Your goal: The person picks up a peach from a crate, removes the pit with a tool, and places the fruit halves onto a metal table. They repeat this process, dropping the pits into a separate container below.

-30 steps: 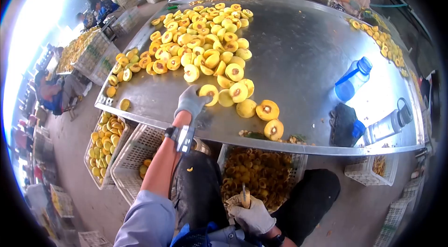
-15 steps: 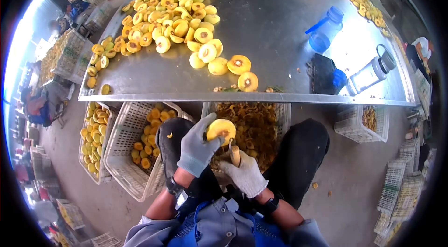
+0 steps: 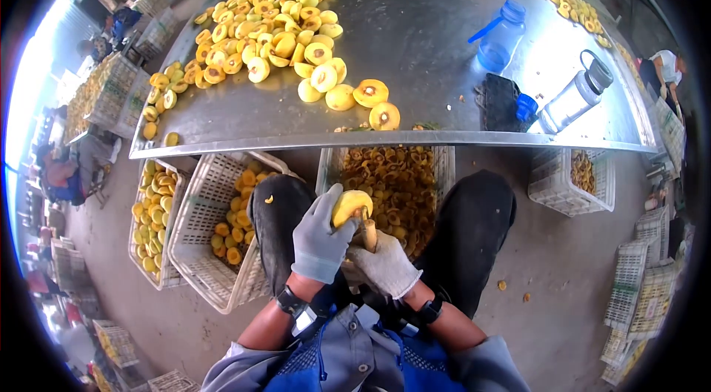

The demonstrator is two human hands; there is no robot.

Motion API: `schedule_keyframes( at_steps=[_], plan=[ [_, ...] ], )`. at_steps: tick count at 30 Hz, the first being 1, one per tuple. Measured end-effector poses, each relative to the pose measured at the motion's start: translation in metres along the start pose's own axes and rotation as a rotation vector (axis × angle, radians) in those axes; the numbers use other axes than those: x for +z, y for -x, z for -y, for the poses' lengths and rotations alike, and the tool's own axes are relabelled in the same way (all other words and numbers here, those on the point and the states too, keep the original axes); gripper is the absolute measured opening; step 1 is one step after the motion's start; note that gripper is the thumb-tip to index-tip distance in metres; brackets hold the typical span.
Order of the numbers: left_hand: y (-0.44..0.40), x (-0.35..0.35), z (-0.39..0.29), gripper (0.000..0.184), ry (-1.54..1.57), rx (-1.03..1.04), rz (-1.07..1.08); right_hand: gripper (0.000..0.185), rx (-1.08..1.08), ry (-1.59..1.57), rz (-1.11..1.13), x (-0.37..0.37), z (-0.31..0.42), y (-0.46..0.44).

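Note:
My left hand (image 3: 321, 238), in a grey glove, is closed round a yellow peach half (image 3: 351, 207), now tilted with its cut face turned towards my right hand. My right hand (image 3: 386, 265), in a pale knitted glove, grips a pitting knife by its wooden handle (image 3: 369, 235). The knife's working end meets the peach at its brown centre; the blade itself is mostly hidden. Both hands are above my lap, before a crate of brown-orange peach scraps (image 3: 389, 192) between my knees.
On the metal table (image 3: 415, 44) lie a heap of peach halves (image 3: 274, 29), a blue bottle (image 3: 502, 37), a clear bottle (image 3: 574, 102) and a black pouch (image 3: 500, 102). Crates of peach halves (image 3: 222, 273) stand at left, another crate (image 3: 570, 196) at right. People sit farther off.
The peach half has tilted from facing up to nearly edge-on, and the knife has come up against its centre. The whole view has shifted slightly.

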State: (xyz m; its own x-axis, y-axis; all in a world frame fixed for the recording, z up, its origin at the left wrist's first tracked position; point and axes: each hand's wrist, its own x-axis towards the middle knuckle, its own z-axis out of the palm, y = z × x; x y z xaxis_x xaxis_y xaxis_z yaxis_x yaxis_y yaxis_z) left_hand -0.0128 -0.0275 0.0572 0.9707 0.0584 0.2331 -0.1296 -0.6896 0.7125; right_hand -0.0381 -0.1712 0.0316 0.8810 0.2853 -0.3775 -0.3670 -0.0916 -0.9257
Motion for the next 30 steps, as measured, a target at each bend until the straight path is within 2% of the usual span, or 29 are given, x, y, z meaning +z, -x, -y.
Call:
schedule_keyframes(
  at_steps=[4, 10, 13, 19, 22, 25, 28, 30],
  plan=[
    [0.006, -0.002, -0.002, 0.056, -0.018, 0.011, 0.002, 0.020, 0.110, -0.062, 0.050, 0.000, 0.005, 0.001],
    [0.013, -0.007, -0.002, 0.059, -0.068, 0.042, 0.027, 0.020, 0.256, -0.360, 0.147, 0.003, -0.008, 0.001],
    [0.017, -0.005, -0.002, 0.058, -0.069, 0.047, 0.005, 0.019, 0.191, -0.349, 0.141, 0.005, -0.016, 0.000],
    [0.015, -0.014, 0.004, 0.062, -0.087, 0.094, 0.035, 0.016, 0.265, -0.286, 0.194, 0.004, -0.004, 0.005],
    [0.013, -0.025, 0.002, 0.071, 0.001, 0.098, 0.146, 0.014, 0.295, -0.245, 0.232, 0.000, 0.011, 0.009],
    [0.016, -0.015, 0.016, 0.079, 0.142, 0.042, 0.193, 0.014, 0.299, -0.389, 0.305, 0.001, -0.005, 0.007],
    [0.022, -0.001, 0.024, 0.081, 0.297, -0.040, 0.152, 0.014, 0.284, -0.508, 0.325, 0.002, -0.010, 0.008],
    [0.024, 0.003, 0.022, 0.081, 0.236, -0.013, 0.110, 0.014, 0.320, -0.432, 0.344, -0.002, -0.005, 0.008]
  ],
)
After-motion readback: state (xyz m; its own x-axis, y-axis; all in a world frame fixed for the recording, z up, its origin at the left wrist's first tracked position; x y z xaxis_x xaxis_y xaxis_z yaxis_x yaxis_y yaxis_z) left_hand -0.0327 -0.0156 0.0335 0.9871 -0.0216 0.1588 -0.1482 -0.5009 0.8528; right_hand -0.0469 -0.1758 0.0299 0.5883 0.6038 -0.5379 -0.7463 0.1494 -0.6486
